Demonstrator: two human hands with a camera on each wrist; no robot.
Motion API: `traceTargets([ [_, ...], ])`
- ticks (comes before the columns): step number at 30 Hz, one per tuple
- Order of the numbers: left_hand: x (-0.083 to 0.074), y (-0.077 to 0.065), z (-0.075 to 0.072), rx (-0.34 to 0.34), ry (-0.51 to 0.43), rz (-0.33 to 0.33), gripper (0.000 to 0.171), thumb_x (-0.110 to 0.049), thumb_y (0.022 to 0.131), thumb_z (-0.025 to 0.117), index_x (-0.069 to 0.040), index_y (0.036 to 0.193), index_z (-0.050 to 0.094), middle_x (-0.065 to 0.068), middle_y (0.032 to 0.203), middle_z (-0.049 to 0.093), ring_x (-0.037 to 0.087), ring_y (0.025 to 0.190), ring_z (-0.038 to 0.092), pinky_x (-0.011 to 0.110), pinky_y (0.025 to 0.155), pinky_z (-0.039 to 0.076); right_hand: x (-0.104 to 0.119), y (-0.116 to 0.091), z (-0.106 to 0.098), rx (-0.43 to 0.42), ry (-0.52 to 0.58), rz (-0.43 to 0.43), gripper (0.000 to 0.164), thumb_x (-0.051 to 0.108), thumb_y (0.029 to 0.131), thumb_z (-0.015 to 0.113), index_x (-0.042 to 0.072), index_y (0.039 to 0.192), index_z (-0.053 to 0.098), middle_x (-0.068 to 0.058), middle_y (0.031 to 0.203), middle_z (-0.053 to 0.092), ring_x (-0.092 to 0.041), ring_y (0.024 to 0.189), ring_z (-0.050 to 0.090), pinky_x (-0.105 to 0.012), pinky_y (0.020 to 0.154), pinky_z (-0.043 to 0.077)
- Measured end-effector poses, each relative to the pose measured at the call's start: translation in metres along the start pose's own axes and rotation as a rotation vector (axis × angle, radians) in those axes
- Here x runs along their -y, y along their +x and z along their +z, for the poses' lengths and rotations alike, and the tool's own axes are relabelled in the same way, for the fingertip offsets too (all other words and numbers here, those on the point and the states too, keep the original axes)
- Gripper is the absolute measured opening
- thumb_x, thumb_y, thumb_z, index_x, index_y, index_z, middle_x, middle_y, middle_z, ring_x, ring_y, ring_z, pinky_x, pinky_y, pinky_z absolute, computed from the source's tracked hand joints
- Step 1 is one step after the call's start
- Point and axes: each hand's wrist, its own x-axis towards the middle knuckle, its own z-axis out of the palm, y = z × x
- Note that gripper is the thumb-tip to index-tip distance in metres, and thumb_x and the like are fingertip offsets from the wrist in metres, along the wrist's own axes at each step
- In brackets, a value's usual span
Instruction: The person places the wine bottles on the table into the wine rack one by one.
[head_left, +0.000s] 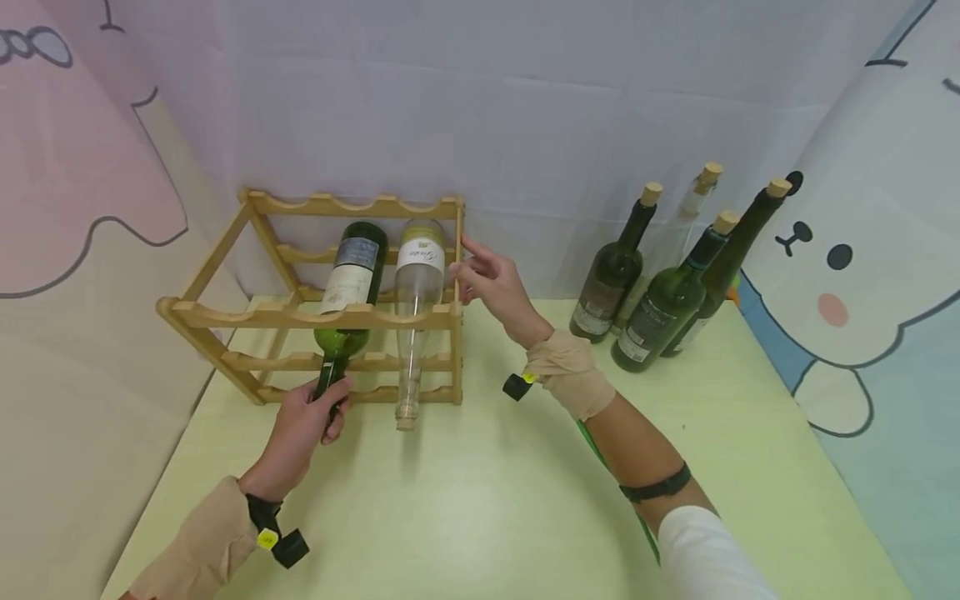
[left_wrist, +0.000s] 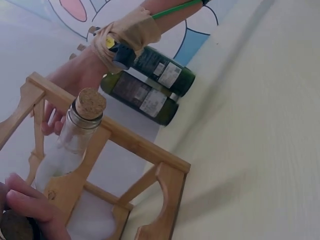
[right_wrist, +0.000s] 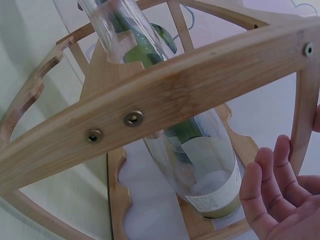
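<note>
My left hand point(head_left: 300, 429) grips the neck of a green wine bottle point(head_left: 351, 283), which lies in the top tier of a wooden wine rack point(head_left: 315, 315), neck toward me. Its corked mouth point(left_wrist: 17, 227) shows beside my fingers in the left wrist view. Right of it a clear glass bottle point(head_left: 420, 283) with a white label lies in the same tier, its cork point(left_wrist: 91, 103) pointing out front. My right hand point(head_left: 498, 287) holds the rack's rear right upright point(right_wrist: 303, 112) between thumb and index finger; the other fingers point(right_wrist: 270, 177) curl loosely. The thumb is hidden in the right wrist view.
Several corked bottles stand at the table's back right, among them a dark bottle point(head_left: 606, 287), a green bottle point(head_left: 660, 317) and a tall olive one point(head_left: 738, 250). A pale cloth wall point(head_left: 540, 150) rises behind the table point(head_left: 465, 508).
</note>
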Motion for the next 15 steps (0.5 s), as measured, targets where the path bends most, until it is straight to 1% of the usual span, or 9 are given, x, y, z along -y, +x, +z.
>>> traceTargets([
  [4, 0.0088, -0.0036, -0.0005, 0.018, 0.048, 0.048, 0.035, -0.034, 0.112, 0.061, -0.004, 0.097, 0.053, -0.001, 0.071, 0.048, 0.010, 0.055, 0.041, 0.026, 0.054, 0.037, 0.0007, 0.0011, -0.0010, -0.003, -0.004, -0.013, 0.064, 0.010, 0.106, 0.062, 0.003, 0.165, 0.038, 0.001, 0.091, 0.070, -0.013, 0.068, 0.060, -0.025, 0.068, 0.055],
  [6, 0.0107, -0.0035, -0.0008, 0.016, 0.068, 0.069, 0.039, -0.036, 0.112, 0.061, -0.005, 0.092, 0.050, -0.001, 0.069, 0.044, 0.010, 0.054, 0.039, 0.026, 0.053, 0.035, 0.0011, 0.0013, -0.0011, -0.005, -0.001, -0.014, 0.064, 0.010, 0.106, 0.063, 0.003, 0.165, 0.038, 0.001, 0.091, 0.070, -0.013, 0.068, 0.060, -0.025, 0.068, 0.055],
  [8, 0.0112, -0.0026, -0.0012, 0.016, 0.084, 0.081, 0.041, -0.039, 0.111, 0.062, -0.006, 0.090, 0.049, -0.002, 0.068, 0.042, 0.010, 0.055, 0.038, 0.027, 0.053, 0.035, 0.0010, 0.0011, -0.0009, -0.007, 0.000, -0.015, 0.064, 0.010, 0.106, 0.063, 0.003, 0.165, 0.038, 0.001, 0.091, 0.070, -0.014, 0.068, 0.060, -0.025, 0.068, 0.055],
  [11, 0.0108, -0.0010, -0.0017, 0.016, 0.099, 0.077, 0.042, -0.041, 0.111, 0.062, -0.006, 0.091, 0.048, -0.002, 0.068, 0.041, 0.010, 0.055, 0.037, 0.027, 0.054, 0.035, 0.0002, 0.0006, -0.0005, -0.005, 0.000, -0.011, 0.063, 0.009, 0.106, 0.062, 0.003, 0.165, 0.038, 0.001, 0.091, 0.070, -0.013, 0.068, 0.060, -0.025, 0.068, 0.055],
  [15, 0.0092, 0.0018, -0.0024, 0.015, 0.107, 0.057, 0.039, -0.038, 0.111, 0.061, -0.005, 0.093, 0.049, -0.001, 0.069, 0.042, 0.010, 0.055, 0.038, 0.027, 0.054, 0.035, 0.0000, -0.0006, -0.0008, -0.001, 0.002, -0.003, 0.063, 0.010, 0.107, 0.062, 0.005, 0.165, 0.038, 0.001, 0.092, 0.070, -0.012, 0.068, 0.060, -0.025, 0.068, 0.055],
])
